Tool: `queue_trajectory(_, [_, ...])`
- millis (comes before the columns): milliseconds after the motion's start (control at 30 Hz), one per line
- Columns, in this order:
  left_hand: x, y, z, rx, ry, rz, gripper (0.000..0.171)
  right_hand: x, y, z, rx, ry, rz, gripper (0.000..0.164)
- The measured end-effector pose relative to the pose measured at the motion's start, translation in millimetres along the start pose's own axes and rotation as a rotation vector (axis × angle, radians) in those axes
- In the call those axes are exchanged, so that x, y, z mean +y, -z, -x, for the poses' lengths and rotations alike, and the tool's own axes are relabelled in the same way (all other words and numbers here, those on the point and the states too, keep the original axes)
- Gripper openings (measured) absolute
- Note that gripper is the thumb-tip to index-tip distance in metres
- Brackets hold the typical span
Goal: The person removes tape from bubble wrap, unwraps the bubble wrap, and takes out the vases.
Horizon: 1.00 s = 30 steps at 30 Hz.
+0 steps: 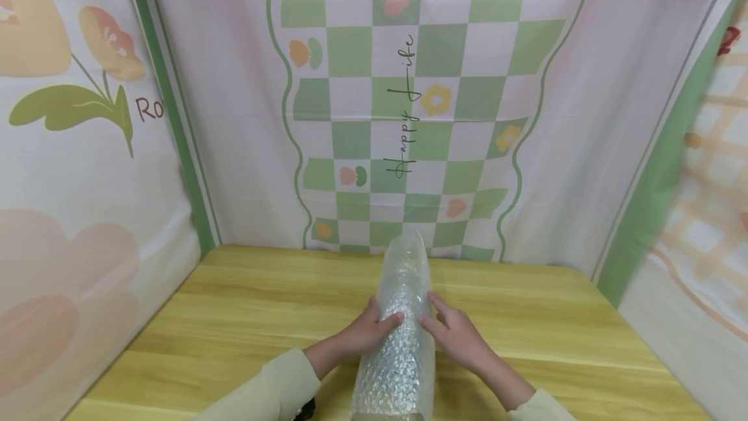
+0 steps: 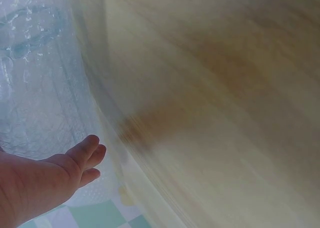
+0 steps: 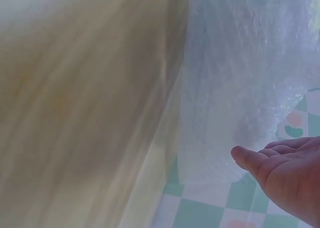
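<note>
The bubble wrap roll (image 1: 400, 323) lies lengthwise on the table (image 1: 234, 304) between both hands, left hand (image 1: 371, 330) and right hand (image 1: 452, 333) resting relaxed fingers flat on its sides, its near end cut off, wrist views too blurred to show contact.

A clear bubble-wrap roll (image 1: 400, 330) lies lengthwise on the pale yellow wooden counter (image 1: 234, 304), its far end lifted toward the back wall. The left hand (image 1: 371, 329) rests against its left side with the fingers laid on the wrap; the right hand (image 1: 452, 330) touches its right side. Pale green sleeves (image 1: 274, 388) cover both forearms. Behind hangs a green-and-white checkered cloth backdrop (image 1: 421, 83) with flower prints.
</note>
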<state>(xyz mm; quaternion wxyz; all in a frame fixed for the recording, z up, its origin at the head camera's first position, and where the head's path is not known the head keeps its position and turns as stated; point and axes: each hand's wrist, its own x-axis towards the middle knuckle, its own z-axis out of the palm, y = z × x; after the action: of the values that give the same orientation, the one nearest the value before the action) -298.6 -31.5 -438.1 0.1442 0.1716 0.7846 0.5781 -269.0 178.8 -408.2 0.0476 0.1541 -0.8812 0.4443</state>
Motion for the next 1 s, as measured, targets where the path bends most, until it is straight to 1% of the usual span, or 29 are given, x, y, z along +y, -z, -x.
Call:
queue_trajectory(100, [0.6,0.1,0.0,0.007,0.011,-0.010,0.093,-1,2,-3,0.002,-0.021,-0.001,0.065])
queue_trajectory(300, [1.8,-0.4,1.3,0.015,0.014,-0.026,0.095,-2,6,-11,-0.018,-0.062,-0.001,0.069])
queue_trajectory(533, [2.9,-0.7,2.3,0.011,0.021,-0.017,0.095,0,7,-17,0.025,-0.053,0.038,0.068])
queue_trajectory(633, [3.0,-0.3,2.5,0.012,0.016,-0.018,0.094,1,7,-22,0.020,-0.058,0.041,0.068])
queue_trajectory(833, [3.3,-0.5,3.1,0.023,0.017,-0.030,0.094,6,4,-33,0.017,-0.087,0.007,0.071])
queue_trajectory(1000, [4.1,-1.0,3.6,0.018,0.027,-0.047,0.095,8,2,-37,0.002,-0.102,-0.019,0.075])
